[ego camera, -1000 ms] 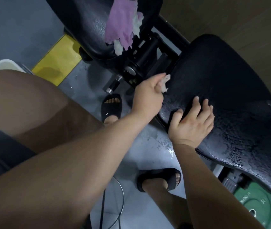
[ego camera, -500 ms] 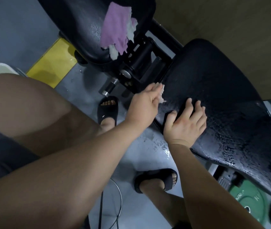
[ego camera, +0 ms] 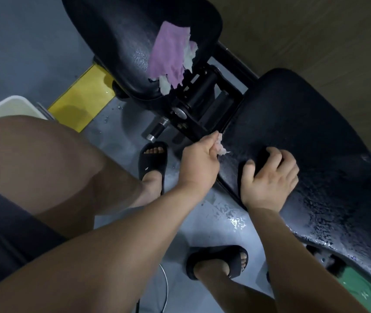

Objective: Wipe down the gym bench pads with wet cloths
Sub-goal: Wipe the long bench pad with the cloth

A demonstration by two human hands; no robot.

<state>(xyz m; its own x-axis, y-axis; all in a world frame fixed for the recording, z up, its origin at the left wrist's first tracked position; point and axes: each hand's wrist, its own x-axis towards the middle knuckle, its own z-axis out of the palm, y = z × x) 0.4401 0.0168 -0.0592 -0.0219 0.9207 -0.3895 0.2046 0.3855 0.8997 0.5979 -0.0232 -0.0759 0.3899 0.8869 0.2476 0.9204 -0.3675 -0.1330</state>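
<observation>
Wet pad (ego camera: 304,143) edge: left hand (ego camera: 199,163) pinches cloth (ego camera: 221,147)

Two black cushioned bench pads (ego camera: 116,41) (ego camera: 315,154), one purple-white cloth (ego camera: 171,57), one small white cloth (ego camera: 221,147), two black slide sandals (ego camera: 154,159) (ego camera: 218,260).

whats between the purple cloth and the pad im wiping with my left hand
In the head view, the bench's black metal hinge bracket fills the gap between the purple cloth and that pad, with a silver-tipped adjustment pin sticking out.

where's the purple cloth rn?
Head view, upper centre: the purple cloth lies at the end of the left bench pad, over a white cloth, beside the hinge.
</observation>
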